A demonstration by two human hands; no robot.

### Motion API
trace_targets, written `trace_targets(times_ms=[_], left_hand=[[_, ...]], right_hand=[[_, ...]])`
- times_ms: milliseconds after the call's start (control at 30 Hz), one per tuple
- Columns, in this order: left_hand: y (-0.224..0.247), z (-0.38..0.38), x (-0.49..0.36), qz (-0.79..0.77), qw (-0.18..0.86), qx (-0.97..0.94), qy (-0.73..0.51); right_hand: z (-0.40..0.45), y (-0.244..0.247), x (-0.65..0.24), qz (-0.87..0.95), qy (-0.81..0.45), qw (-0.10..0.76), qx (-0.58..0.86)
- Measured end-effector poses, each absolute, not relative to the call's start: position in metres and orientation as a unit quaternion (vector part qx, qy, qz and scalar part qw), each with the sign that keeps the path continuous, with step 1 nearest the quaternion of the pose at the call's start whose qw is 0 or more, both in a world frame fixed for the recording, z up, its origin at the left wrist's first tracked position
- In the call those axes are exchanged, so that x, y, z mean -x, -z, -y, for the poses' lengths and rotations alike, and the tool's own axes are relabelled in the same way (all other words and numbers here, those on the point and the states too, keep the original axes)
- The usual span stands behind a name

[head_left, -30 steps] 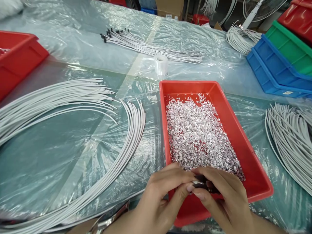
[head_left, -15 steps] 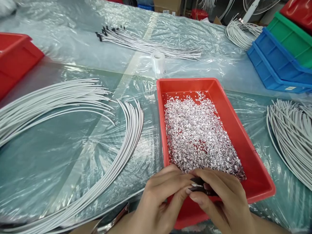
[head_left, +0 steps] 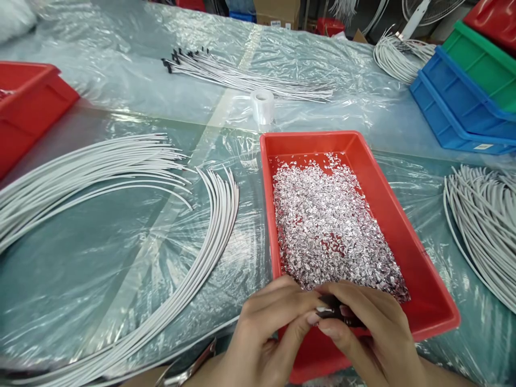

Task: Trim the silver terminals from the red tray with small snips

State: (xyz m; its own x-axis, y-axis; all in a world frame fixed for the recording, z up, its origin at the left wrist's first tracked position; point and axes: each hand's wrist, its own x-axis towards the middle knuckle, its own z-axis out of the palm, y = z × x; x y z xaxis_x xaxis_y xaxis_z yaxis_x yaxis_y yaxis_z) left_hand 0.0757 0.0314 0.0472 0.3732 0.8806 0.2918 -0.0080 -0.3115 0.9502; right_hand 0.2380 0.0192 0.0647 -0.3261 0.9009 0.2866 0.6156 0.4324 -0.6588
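My left hand (head_left: 268, 325) is closed in a pinch on the end of a white cable (head_left: 220, 327), which runs off to the lower left. My right hand (head_left: 374, 322) closes its fingers round a small dark hand tool (head_left: 336, 309); its exact kind is partly hidden. The fingertips of both hands meet at the tool, where a bit of white shows between its dark parts. Both hands are over the near end of a red tray (head_left: 419, 274) that holds many small silvery foil scraps (head_left: 326, 215).
White cable bundles (head_left: 92, 161) curve on the left, with another bundle (head_left: 487, 215) at right. A clear tape roll (head_left: 263, 107) stands behind the tray. Black-tipped cables (head_left: 242, 78) lie farther back. Blue bins (head_left: 463, 102) are stacked right; a red bin (head_left: 36, 107) stands left.
The whole view has shifted slightly, so the scene sits a little lower and to the right. Both hands keep their grip, fingertips together at the dark tool.
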Motion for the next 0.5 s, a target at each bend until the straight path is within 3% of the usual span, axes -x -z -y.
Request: trace_targets(times_ms=[500], left_hand=[[-0.0505,-0.0316,-0.0731,-0.323,0.454,-0.708,-0.435]], right_hand=[[-0.0198,-0.0645,-0.2339,0.78,-0.207,0.339,0.484]])
